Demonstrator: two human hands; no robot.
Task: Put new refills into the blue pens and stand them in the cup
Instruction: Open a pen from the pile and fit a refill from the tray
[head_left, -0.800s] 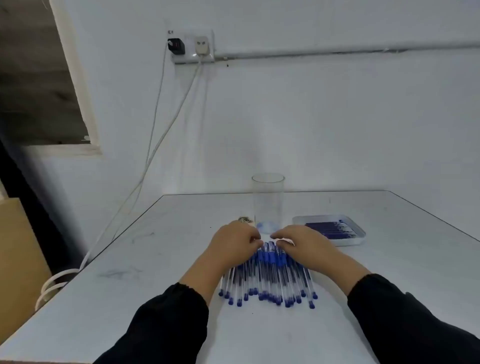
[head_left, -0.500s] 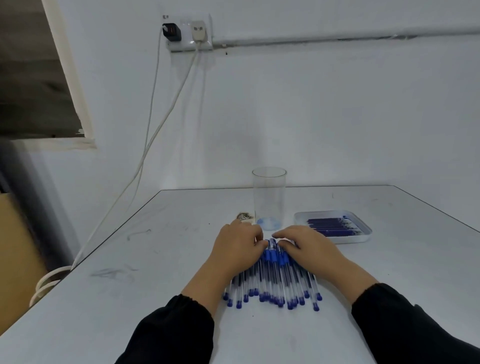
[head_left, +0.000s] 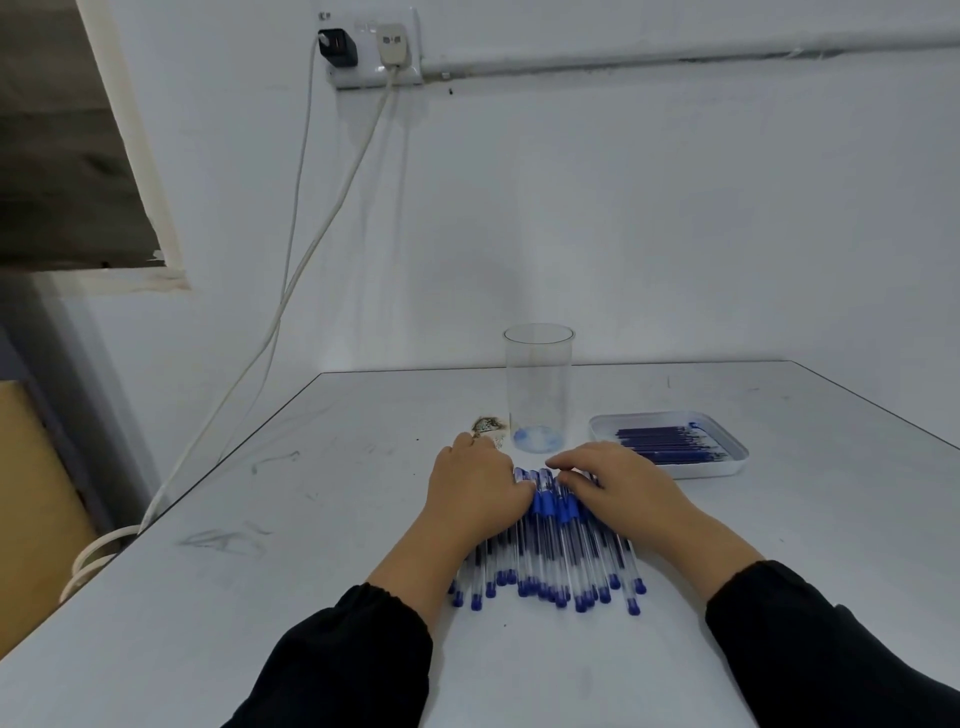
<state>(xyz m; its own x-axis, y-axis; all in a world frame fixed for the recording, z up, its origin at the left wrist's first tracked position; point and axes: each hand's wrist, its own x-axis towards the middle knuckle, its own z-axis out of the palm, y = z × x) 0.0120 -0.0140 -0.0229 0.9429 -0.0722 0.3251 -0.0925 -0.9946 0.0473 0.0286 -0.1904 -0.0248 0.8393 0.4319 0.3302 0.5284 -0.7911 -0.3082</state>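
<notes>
**2 hands on a heap of blue pens, cup standing bare behind**

A heap of clear-barrelled ballpoint pens with blue caps and blue end plugs lies on the pale grey table, the pens side by side and overlapping, their capped ends pointing away from the person and their plugged ends toward the near edge. The left hand rests palm down on the left side of the heap, its fingers bent over the capped ends; the right hand rests on the right side the same way, fingers reaching toward the left hand. Whether either hand grasps a single pen or merely presses on the heap cannot be told, as the fingertips are buried among the caps. Both forearms come out of black sleeves.

Just beyond the hands stands a tall clear plastic cup, upright, holding no pens, with a bluish base. To its right, near the right hand but apart from it, sits a shallow white rectangular tray holding a row of dark blue refills lying flat. A small brownish mark shows on the table just left of the cup. On the white wall above, a white socket strip carries 1 black plug and 1 white plug, and 2 white cables hang down past the table's left edge.
</notes>
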